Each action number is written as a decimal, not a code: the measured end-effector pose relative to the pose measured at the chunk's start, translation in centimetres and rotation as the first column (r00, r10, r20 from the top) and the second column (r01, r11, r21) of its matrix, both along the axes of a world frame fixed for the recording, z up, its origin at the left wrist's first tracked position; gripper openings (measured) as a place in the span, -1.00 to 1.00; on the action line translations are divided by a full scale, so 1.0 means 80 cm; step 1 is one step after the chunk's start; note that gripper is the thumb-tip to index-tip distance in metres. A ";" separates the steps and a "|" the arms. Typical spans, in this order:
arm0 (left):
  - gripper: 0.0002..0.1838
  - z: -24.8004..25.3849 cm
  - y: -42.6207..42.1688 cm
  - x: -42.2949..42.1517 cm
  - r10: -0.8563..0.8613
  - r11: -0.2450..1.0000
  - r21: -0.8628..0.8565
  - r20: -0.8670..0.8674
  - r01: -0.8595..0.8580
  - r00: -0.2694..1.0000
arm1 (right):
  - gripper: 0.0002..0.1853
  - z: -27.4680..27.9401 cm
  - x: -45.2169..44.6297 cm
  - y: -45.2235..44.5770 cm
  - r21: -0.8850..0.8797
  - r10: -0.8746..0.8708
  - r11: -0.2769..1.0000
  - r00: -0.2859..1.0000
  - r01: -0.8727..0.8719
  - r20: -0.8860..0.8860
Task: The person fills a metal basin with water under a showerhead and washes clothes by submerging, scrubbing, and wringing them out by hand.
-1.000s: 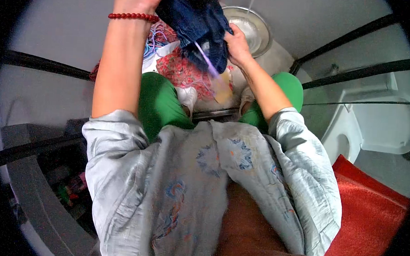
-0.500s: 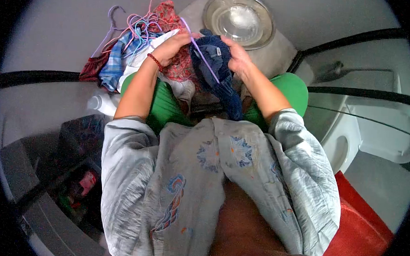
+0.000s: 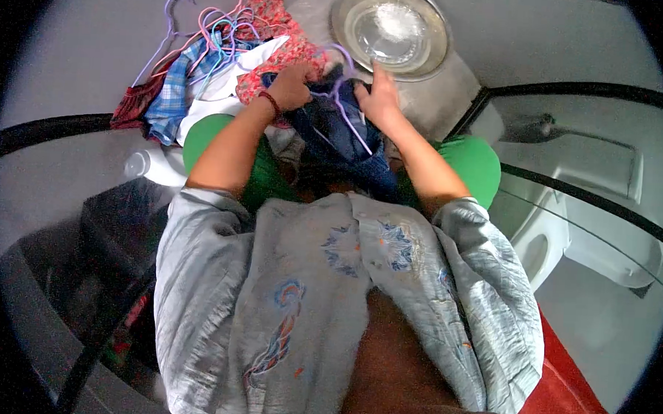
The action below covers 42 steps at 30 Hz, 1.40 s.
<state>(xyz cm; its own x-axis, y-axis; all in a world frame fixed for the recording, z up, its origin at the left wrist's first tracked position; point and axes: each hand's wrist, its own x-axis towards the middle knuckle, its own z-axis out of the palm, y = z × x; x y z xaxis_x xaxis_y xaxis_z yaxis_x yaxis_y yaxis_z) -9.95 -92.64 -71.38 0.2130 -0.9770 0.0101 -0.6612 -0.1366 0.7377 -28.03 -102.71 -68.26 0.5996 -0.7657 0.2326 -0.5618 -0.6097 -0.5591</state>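
Observation:
A navy-blue garment (image 3: 327,129) hangs between my hands, over the floor in front of my knees. A light purple clothes hanger (image 3: 344,111) lies across its opening, with the hook up and one arm sloping down inside. My left hand (image 3: 292,87) is closed on the garment's left edge beside the hanger's neck, a red bead bracelet on its wrist. On the other side, my right hand (image 3: 380,102) grips the right edge with its thumb towards the hanger and one finger pointing up. Some fingertips are hidden by cloth.
Clothes on hangers lie at the upper left: a blue checked shirt (image 3: 170,100), white cloth (image 3: 214,98) and red patterned cloth (image 3: 272,53). A metal basin (image 3: 339,30) stands beyond my hands. A white bottle (image 3: 156,166) is left, a toilet (image 3: 540,249) right behind glass.
The purple hanger has turned, its hook now showing above the navy garment and its arm lower within it. My left hand has moved right and down. The garment is spread wider.

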 end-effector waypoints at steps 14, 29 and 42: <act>-0.84 0.058 -0.008 -0.023 0.224 0.966 -0.103 -0.127 -0.237 0.966 | -0.36 -0.006 -0.001 0.047 0.409 0.163 0.882 0.965 -0.236 0.207; -0.90 0.022 -0.013 0.044 0.385 0.914 -0.028 -0.258 -0.405 0.886 | -0.28 0.000 -0.014 0.041 -0.015 0.676 0.728 0.722 -0.685 -0.146; -0.82 0.053 0.000 0.033 0.166 0.986 -0.006 -0.091 -0.167 0.982 | -0.80 -0.019 -0.001 0.025 0.765 0.077 0.576 0.951 -0.289 0.301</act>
